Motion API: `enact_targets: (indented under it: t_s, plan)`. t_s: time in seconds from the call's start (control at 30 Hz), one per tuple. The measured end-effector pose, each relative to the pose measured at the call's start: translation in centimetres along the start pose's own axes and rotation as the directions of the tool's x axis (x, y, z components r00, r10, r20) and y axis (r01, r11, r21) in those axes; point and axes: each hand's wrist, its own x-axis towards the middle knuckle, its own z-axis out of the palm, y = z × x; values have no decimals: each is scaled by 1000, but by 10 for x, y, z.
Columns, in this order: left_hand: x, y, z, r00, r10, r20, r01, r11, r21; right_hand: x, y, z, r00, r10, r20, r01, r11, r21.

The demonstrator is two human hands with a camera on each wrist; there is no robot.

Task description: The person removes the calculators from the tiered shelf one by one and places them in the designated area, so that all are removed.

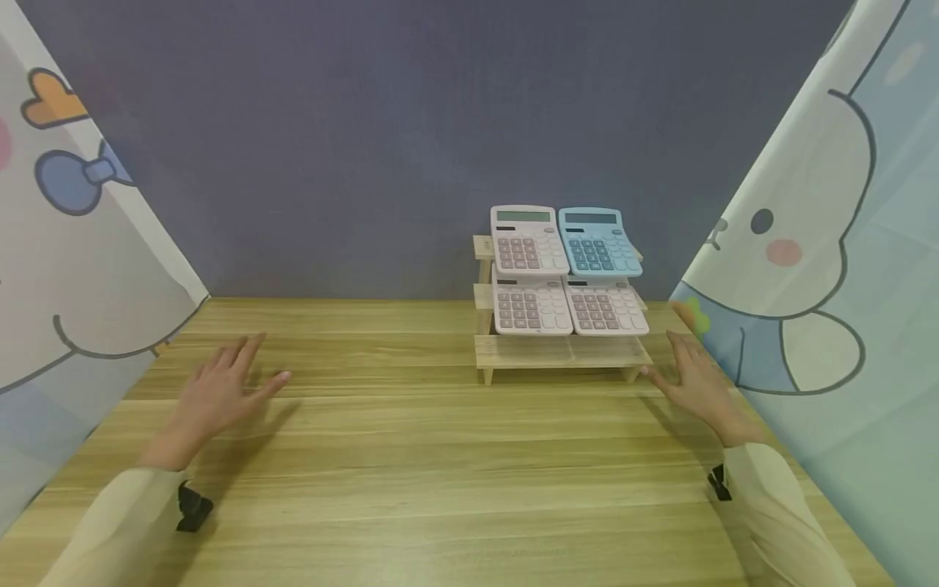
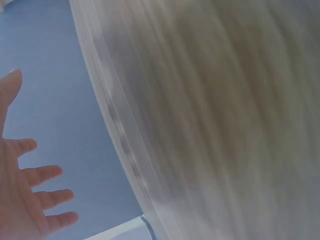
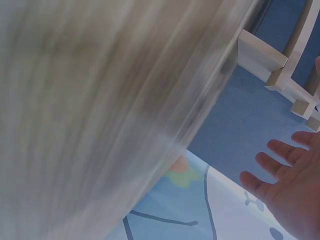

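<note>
My left hand [image 1: 220,387] hovers over the left part of the table, fingers spread and holding nothing. In the left wrist view the same hand [image 2: 25,195] shows its extended fingers and thumb. My right hand [image 1: 698,390] is just right of a tiered wooden rack [image 1: 557,352], its fingers extended, with nothing in its grasp. On the rack's top tier lean a pale pink calculator [image 1: 530,240] and a blue calculator [image 1: 600,242]. Two more pale calculators, one on the left [image 1: 533,307] and one on the right [image 1: 607,309], lean on the tier below. The lowest step is bare.
The wood-grain table [image 1: 411,465] spreads out in front of the rack. A dark grey-blue panel [image 1: 330,147] stands behind it. Cartoon-printed cloths flank the table, one on the left [image 1: 95,269] and one on the right [image 1: 822,244].
</note>
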Motion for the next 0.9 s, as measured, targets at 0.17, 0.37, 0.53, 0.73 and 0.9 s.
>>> enact_targets:
  t_s: [0.17,0.37,0.53,0.73,0.9]
  plan:
    - [3,8,2,999,29,15,-29,1000,3,1,0,1,999,27,23,-29,996,86]
    - [8,18,7,997,76,-17,-76,997,-15,2,2,2,999,28,23,-31,992,121]
    - [13,27,12,995,101,-25,-102,994,-39,2,2,4,999,39,18,-41,989,140]
    - [16,42,15,996,93,9,-92,993,-77,4,5,5,997,64,46,-71,982,174]
    - [19,54,19,995,99,19,-97,991,-89,7,6,6,993,78,83,-96,966,240]
